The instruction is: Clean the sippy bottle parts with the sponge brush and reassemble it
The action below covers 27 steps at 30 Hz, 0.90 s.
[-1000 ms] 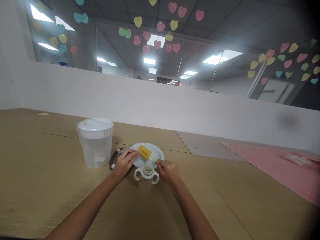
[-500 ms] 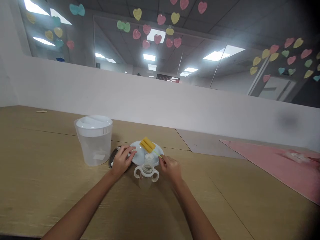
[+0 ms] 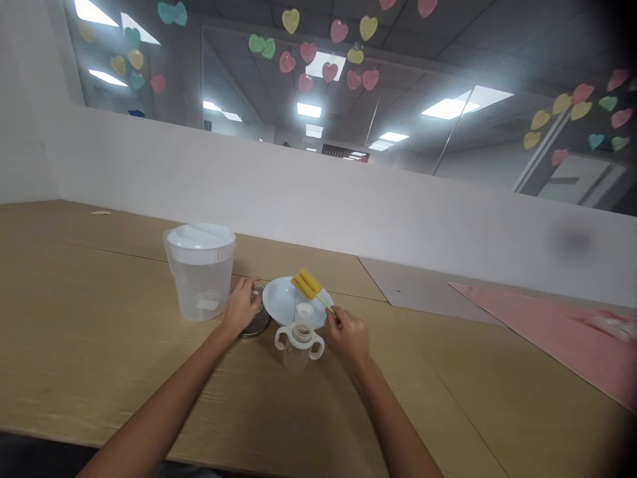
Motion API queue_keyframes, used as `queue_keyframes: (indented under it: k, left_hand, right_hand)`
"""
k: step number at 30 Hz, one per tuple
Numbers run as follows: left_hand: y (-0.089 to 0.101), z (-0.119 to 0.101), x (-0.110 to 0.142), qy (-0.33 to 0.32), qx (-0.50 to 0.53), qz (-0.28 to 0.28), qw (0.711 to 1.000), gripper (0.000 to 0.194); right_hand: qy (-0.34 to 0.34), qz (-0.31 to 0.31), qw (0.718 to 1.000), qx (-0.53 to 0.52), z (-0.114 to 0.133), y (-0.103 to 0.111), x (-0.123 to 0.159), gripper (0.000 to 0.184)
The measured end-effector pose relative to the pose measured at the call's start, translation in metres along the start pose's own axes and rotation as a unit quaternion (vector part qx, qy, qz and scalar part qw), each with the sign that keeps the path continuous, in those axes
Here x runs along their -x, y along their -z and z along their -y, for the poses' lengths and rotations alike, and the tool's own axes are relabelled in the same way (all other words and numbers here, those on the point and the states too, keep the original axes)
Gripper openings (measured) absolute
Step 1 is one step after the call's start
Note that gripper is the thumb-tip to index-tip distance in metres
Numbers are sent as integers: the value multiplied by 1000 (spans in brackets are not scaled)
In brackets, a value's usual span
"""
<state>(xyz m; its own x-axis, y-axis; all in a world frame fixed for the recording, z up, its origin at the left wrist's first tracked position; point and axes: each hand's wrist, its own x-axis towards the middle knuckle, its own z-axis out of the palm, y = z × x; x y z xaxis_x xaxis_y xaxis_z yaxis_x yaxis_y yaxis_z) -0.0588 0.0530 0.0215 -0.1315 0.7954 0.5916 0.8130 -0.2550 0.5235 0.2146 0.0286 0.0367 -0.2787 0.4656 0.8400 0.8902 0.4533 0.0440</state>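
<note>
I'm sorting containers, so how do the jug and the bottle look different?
The jug is clearly larger than the bottle. The jug has a white lid on, while the bottle's mouth is uncovered. The bottle has a white handle on each side; the jug shows no such pair. Both are see-through and stand upright on the table.

Left forearm [image 3: 172, 398] bare, angling up from lower left; right forearm [image 3: 395, 421] bare, up from bottom, right of center. Left hand [image 3: 241, 309] below center-left, curved, grip unclear. Right hand [image 3: 351, 336] lower, center-right, pinched tight.
</note>
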Motion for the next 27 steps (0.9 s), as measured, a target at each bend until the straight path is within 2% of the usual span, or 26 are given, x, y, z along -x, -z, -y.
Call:
queue_keyframes:
  k: [5,8,11,13,16,18,22,24,27]
  left_hand:
    - [-6,1,4,18,-32,31,999,40]
    - [0,0,3,26,-2,-10,1000,37]
    - [9,-11,-4,8,57,-59,997,34]
    - [9,-27,-9,-29,75,-18,997,32]
    - [-5,-54,-16,-103,32,151,983,26]
    - [-22,-71,-20,-124,22,203,971,18]
    - [-49,-90,-27,-121,13,221,968,5]
    - [-49,-91,-29,-121,18,204,971,7]
    - [-36,-84,-23,-123,31,158,979,17]
  right_hand:
    - [-3,-5,1000,9,0,-2,0,37]
    - [-8,-12,1000,9,0,-2,0,37]
    - [-16,-13,1000,11,-1,-2,0,38]
    - [-23,-13,1000,12,-1,-1,0,37]
    - [-31,-16,999,11,-1,0,0,36]
    - [-32,-19,999,14,-2,0,0,37]
    - [-29,-29,999,19,-3,1,0,39]
    - [-28,-32,999,18,-3,2,0,38]
    - [-28,-63,998,5,-1,5,-1,35]
